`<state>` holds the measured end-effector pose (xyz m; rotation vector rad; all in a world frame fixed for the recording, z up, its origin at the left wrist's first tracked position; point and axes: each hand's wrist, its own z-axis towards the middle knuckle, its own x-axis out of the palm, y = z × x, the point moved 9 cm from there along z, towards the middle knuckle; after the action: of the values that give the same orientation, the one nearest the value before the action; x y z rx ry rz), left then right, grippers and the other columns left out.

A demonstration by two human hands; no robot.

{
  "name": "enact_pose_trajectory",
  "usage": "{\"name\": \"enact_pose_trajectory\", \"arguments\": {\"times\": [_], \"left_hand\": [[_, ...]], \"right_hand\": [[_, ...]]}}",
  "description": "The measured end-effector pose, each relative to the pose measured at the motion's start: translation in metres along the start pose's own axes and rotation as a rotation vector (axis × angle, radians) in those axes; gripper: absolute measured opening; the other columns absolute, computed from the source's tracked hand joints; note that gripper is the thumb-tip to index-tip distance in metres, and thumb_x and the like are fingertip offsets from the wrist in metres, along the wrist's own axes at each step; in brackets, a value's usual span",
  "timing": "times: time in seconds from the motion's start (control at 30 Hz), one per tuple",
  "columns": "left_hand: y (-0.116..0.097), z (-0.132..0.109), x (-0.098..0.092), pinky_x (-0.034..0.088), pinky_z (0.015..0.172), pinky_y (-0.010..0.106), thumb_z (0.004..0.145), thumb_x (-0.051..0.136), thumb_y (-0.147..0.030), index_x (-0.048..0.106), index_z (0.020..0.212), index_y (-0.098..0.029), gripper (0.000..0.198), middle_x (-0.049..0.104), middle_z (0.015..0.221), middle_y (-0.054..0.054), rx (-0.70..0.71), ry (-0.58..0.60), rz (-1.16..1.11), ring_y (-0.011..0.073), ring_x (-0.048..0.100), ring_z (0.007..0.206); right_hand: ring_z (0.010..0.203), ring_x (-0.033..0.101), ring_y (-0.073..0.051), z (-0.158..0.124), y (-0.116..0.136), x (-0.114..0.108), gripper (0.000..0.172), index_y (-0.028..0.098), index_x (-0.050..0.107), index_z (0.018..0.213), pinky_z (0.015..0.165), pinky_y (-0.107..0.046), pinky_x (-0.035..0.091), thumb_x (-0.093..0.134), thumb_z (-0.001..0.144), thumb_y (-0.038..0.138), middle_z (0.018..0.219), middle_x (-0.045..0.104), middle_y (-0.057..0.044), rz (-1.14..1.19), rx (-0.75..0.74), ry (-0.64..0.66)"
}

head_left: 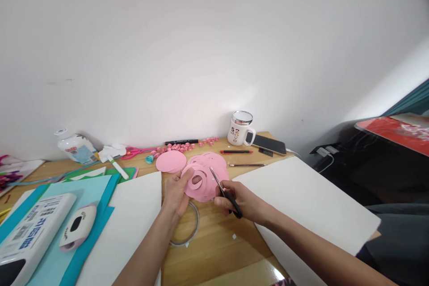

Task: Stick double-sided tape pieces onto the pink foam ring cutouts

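1. Pink paper spiral [195,182] is pinched between the thumb and fingers of the left hand [176,191], which close on its left edge.
2. Fingers of the right hand [239,197] hold the scissors [232,203] by the black handles; the blades point forward and left, near the spiral. I cannot tell whether they touch it.
3. Just beyond the left fingers, a stack of pink discs [170,161] lies on the desk [214,254].
4. Pink cut papers [212,163] are piled between both hands and a little beyond the fingers.
5. Nearer to the body than the left fingers, a grey ring [198,224] lies flat.
6. Beyond the right fingers are a pencil [248,165], then a red pen [236,152], and farther a white mug [237,134] beside a phone [271,145].
7. To the right of the right fingers, a large white sheet [311,196] extends.
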<state>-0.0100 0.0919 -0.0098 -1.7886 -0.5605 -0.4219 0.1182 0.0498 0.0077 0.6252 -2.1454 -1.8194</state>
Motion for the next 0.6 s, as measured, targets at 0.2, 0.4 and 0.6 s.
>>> {"name": "enact_pose_trajectory", "arguments": {"times": [0.2,0.4,0.6], "left_hand": [[-0.0019,-0.0016,0.0010,0.046,0.046,0.022,0.047,0.080,-0.023,0.067,0.067,-0.007,0.028,0.069,0.059,0.007,0.014,-0.010,0.008,0.0139,0.060,0.047],[-0.0023,-0.0023,0.0023,0.045,0.046,0.023,0.048,0.079,-0.025,0.068,0.067,-0.007,0.028,0.070,0.061,0.007,0.018,-0.007,0.027,0.0144,0.061,0.048],[-0.0023,-0.0022,0.0024,0.046,0.047,0.022,0.047,0.079,-0.024,0.068,0.066,-0.008,0.027,0.069,0.060,0.007,0.025,-0.004,0.025,0.0143,0.061,0.048]], "right_hand": [[0.050,0.046,-0.009,0.0005,0.0007,0.0020,0.029,0.018,0.047,0.069,0.047,-0.021,0.034,0.066,0.066,0.039,0.054,0.047,0.005,-0.018,0.014,0.004],[0.048,0.044,-0.009,0.0013,-0.0014,0.0012,0.028,0.018,0.046,0.068,0.045,-0.021,0.032,0.065,0.066,0.039,0.051,0.045,0.006,-0.016,0.015,0.003],[0.046,0.042,-0.008,0.0014,-0.0016,0.0016,0.032,0.018,0.045,0.066,0.044,-0.020,0.031,0.067,0.065,0.041,0.049,0.043,0.006,-0.017,0.028,-0.004]]}}
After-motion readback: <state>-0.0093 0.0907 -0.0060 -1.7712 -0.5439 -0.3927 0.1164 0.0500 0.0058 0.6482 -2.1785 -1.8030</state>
